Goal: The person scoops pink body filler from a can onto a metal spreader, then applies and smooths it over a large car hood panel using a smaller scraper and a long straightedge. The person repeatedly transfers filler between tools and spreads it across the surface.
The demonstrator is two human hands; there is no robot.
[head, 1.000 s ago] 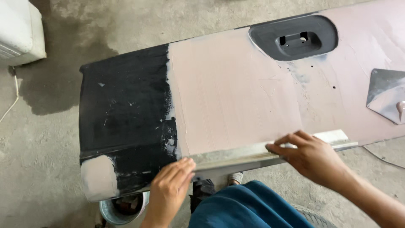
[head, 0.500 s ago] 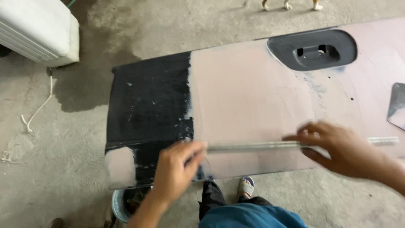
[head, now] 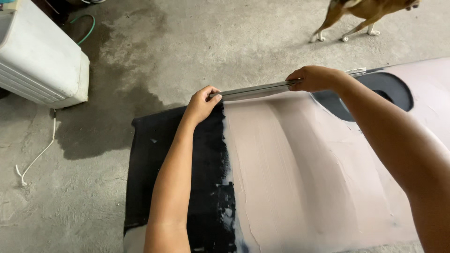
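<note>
A rough concrete floor point(head: 243, 42) fills the scene, damp and darker in a patch near the upper left. On it lies a large panel point(head: 300, 178), black on its left part and coated in pinkish filler across the rest, with a dark oval recess point(head: 391, 91) near its far right. A white appliance point(head: 37, 56) stands at the upper left, well apart from the panel, with a white cord point(head: 37, 157) trailing on the floor below it. A dog point(head: 363, 14) stands at the top right. The floor lies bare to the left of the panel and beyond its far edge.

A long metal straightedge point(head: 255, 90) lies along the panel's far edge, its long axis running left to right and rising slightly to the right. The left hand point(head: 202, 104) is closed around its left end; the right hand point(head: 315, 78) is closed over it nearer the right end
</note>
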